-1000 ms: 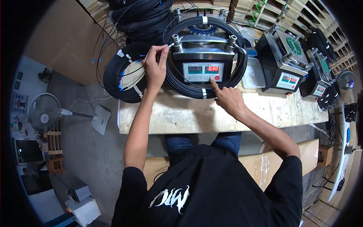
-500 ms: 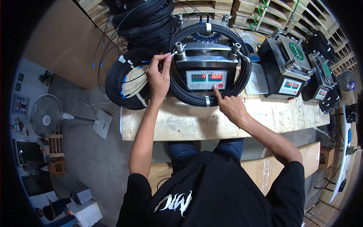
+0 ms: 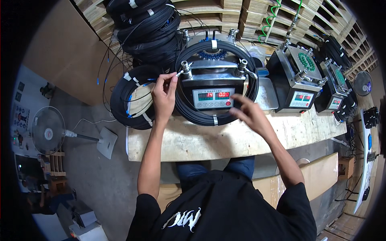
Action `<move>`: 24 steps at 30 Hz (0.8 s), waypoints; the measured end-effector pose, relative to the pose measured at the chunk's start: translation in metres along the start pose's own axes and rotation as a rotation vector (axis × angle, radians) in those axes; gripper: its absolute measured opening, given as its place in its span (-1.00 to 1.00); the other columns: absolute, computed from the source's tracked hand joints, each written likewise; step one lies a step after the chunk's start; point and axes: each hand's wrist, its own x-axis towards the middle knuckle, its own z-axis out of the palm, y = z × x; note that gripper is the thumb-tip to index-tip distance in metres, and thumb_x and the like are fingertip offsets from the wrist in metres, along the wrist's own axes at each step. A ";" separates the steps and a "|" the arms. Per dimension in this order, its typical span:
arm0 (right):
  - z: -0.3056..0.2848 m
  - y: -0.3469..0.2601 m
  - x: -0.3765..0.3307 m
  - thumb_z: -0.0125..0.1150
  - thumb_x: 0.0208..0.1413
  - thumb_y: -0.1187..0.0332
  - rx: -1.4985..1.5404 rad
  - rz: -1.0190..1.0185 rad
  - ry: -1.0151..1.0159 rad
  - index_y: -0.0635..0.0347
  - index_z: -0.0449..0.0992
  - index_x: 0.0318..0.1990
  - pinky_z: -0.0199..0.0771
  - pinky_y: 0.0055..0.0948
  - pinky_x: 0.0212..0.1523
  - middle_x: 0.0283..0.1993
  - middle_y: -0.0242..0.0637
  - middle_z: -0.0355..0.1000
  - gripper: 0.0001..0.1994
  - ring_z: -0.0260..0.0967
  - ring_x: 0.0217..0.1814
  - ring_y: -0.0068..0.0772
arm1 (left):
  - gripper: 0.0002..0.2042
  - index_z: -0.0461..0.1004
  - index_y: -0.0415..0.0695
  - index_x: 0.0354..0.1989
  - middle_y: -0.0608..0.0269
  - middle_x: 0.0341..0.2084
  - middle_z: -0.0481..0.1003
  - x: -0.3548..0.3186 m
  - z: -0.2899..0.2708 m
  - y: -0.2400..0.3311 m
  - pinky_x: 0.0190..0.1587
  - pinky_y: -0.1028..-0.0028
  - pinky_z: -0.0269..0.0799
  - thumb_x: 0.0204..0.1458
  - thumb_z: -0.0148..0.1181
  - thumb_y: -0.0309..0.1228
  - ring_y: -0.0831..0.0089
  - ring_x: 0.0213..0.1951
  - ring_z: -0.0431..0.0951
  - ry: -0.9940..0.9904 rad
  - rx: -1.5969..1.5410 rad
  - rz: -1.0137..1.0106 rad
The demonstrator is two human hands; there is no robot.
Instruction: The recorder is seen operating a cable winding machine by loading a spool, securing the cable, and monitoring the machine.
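Observation:
A polishing machine (image 3: 217, 82) with a metal top and a lit control panel (image 3: 214, 99) stands on the wooden bench in front of me. A coil of black cable (image 3: 215, 119) hangs around its front, tied with white bands. My left hand (image 3: 164, 96) pinches the small metal clamp lever (image 3: 180, 73) at the machine's front left corner post. Just right of the panel, my right hand (image 3: 251, 114) is in the air, slightly blurred, holding nothing, its fingers apart. The front right post carries a similar clamp lever (image 3: 251, 74).
Another black cable coil (image 3: 120, 102) lies left of the machine, beside a tall cable stack (image 3: 148, 36). A metal tray (image 3: 266, 94) and two similar machines (image 3: 295, 76) stand along the bench (image 3: 233, 142) to the right. A floor fan (image 3: 48, 130) is far left.
My right hand has lifted off the panel button and moved right. The panel's left readout has changed. My left hand stays at the clamp lever. The whole view has shifted slightly.

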 end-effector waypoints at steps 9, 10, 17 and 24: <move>-0.041 0.018 0.054 0.34 0.18 0.45 -0.003 -0.227 0.575 0.38 0.48 -0.23 0.35 -0.64 -0.38 -0.42 -0.34 0.50 -0.82 0.32 -0.37 -0.75 | -0.86 0.54 -0.25 -0.19 0.26 -0.49 0.39 0.013 -0.010 0.008 -0.41 0.49 0.27 0.20 0.26 -0.43 0.53 -0.49 0.31 -0.097 0.128 0.053; -0.042 0.022 0.055 0.36 0.16 0.47 0.049 -0.248 0.600 0.41 0.47 -0.25 0.34 -0.59 -0.41 -0.44 -0.27 0.50 -0.82 0.30 -0.41 -0.73 | -0.87 0.55 -0.25 -0.18 0.25 -0.49 0.39 0.013 -0.010 0.010 -0.41 0.49 0.27 0.18 0.26 -0.45 0.51 -0.49 0.32 -0.106 0.151 0.081; -0.066 0.035 0.073 0.14 0.34 0.32 0.181 -0.293 0.640 0.34 0.53 -0.26 0.14 -0.64 -0.46 -0.46 -0.46 0.37 -0.78 0.17 -0.43 -0.74 | -0.81 0.55 -0.21 -0.21 0.33 -0.37 0.38 0.025 -0.024 0.002 -0.26 0.51 0.26 0.09 0.34 -0.38 0.53 -0.36 0.32 -0.097 0.090 0.104; -0.125 0.050 0.216 0.06 0.38 0.19 0.577 -0.105 0.327 0.22 0.48 0.14 0.25 -0.63 -0.52 -0.34 -0.45 0.41 -0.66 0.29 -0.53 -0.67 | -0.63 0.52 -0.16 -0.17 0.40 -0.48 0.46 0.151 0.016 -0.060 -0.39 0.61 0.32 0.26 0.16 -0.05 0.68 -0.45 0.39 -0.083 -0.285 -0.407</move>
